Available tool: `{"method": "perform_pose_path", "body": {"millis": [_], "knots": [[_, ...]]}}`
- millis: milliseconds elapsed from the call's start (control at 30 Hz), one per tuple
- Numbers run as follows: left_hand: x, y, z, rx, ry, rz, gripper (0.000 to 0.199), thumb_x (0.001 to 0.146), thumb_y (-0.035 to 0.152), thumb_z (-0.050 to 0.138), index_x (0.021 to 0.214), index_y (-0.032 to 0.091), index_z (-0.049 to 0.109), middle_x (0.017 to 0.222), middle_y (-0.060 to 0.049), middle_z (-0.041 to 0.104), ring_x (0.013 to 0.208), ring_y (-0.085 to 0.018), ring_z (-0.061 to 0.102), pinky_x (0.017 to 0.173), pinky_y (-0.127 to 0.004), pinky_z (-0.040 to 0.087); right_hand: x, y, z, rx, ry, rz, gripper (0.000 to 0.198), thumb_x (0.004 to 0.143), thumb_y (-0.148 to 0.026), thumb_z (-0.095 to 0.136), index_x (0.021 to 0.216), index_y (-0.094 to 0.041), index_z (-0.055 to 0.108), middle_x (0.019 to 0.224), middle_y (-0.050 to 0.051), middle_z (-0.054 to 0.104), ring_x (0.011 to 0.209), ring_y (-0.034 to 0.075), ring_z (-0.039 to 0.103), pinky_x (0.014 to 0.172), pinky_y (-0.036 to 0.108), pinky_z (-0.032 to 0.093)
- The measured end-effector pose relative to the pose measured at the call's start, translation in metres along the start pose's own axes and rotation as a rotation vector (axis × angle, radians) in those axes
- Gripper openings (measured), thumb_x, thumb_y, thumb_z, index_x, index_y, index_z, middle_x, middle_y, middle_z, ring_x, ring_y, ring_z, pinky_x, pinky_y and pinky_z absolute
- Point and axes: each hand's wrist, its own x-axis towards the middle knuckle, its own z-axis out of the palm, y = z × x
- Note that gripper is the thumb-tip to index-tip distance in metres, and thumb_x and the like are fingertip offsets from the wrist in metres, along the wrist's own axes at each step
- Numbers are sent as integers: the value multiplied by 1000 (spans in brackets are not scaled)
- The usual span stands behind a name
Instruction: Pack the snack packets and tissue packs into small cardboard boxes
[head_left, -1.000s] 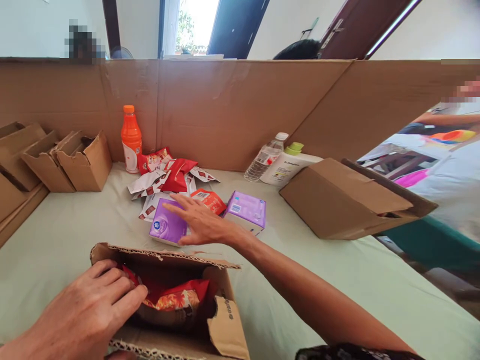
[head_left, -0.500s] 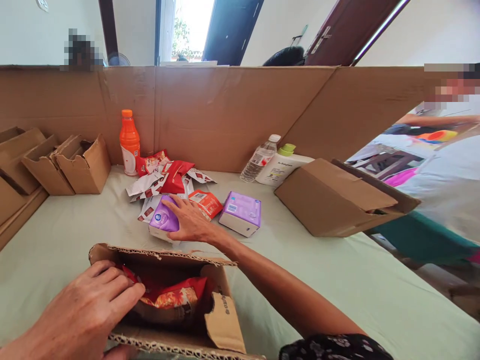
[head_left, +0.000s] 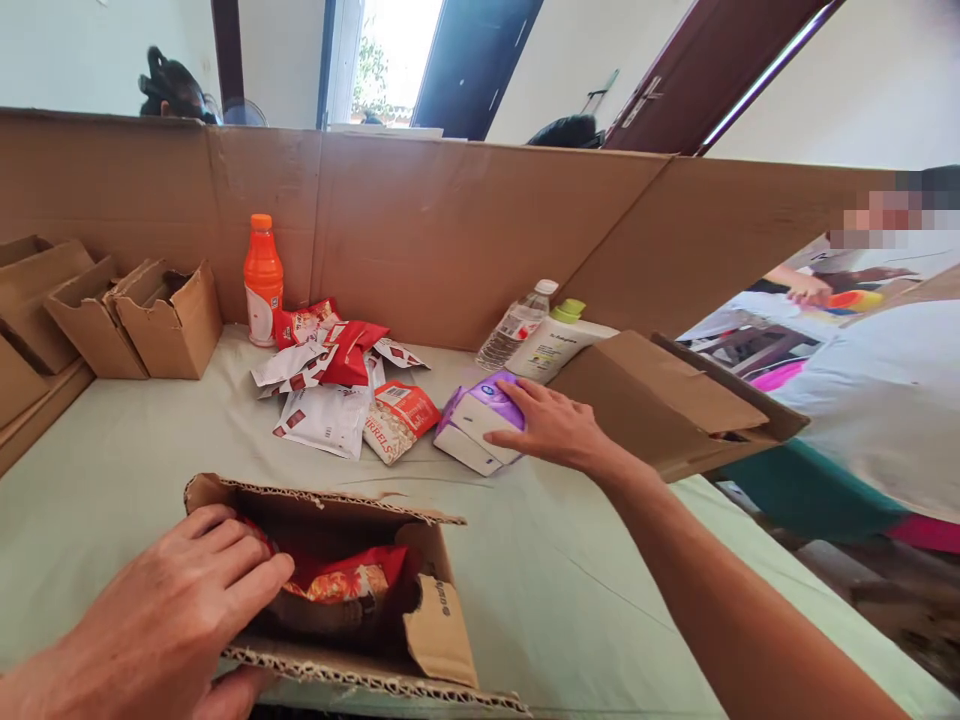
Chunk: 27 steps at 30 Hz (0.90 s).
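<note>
My right hand [head_left: 555, 425] is closed on a purple-and-white tissue pack [head_left: 491, 405], its thumb on the near side and its fingers over the top. That pack rests at a tilt on or against a second tissue pack [head_left: 459, 452], partly hidden behind it. At the lower left, my left hand [head_left: 187, 600] grips the left end of an open cardboard box [head_left: 441, 645], thumb outside and fingers over the rim. Inside the box lies a red snack bag [head_left: 349, 590], close to those fingertips; whether they touch it I cannot tell.
Behind are white sachets [head_left: 328, 420], an orange-and-white snack packet [head_left: 403, 412], red packets [head_left: 352, 350] and an orange bottle [head_left: 262, 285]. A water bottle [head_left: 514, 330], a white pump bottle [head_left: 574, 345] and a tilted carton [head_left: 652, 395] stand right. Small boxes [head_left: 176, 320] line the left.
My right hand has carried the tissue pack from beside the sachets rightwards to the other pack. The white sachet beneath is now uncovered. My left hand stays on the box.
</note>
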Motion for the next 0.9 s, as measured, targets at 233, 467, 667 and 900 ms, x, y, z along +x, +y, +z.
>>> {"method": "perform_pose_path", "body": {"millis": [233, 467, 667, 900], "knots": [[-4, 0, -7, -23, 98, 103, 43, 84, 21, 60, 126, 25, 61, 113, -2, 77, 112, -21, 70, 113, -39, 47, 16, -96, -11, 194, 192, -350, 38, 96, -43, 54, 125, -25, 71, 146, 13, 60, 132, 34, 55, 108, 57, 42], [-10, -5, 0, 11, 132, 66, 38, 81, 16, 53, 117, 24, 63, 104, -2, 79, 106, -20, 72, 113, -38, 47, 90, -223, 35, 346, 56, -517, 36, 89, -10, 56, 119, -16, 75, 149, 18, 56, 136, 35, 48, 109, 52, 36], [-11, -12, -5, -4, 67, 62, 38, 82, 17, 61, 119, 25, 64, 106, 1, 79, 107, -18, 72, 113, -34, 47, 107, -236, 33, 531, 99, -435, 21, 90, -14, 58, 96, -17, 79, 129, 13, 70, 122, 32, 59, 103, 47, 43], [-19, -8, 4, -57, 155, -8, 42, 87, 12, 55, 127, 25, 63, 122, -3, 75, 118, -22, 67, 115, -42, 46, 38, -192, -54, 1161, 178, -258, 22, 88, -40, 68, 84, -20, 74, 72, -1, 68, 58, 13, 57, 53, 26, 48]]}}
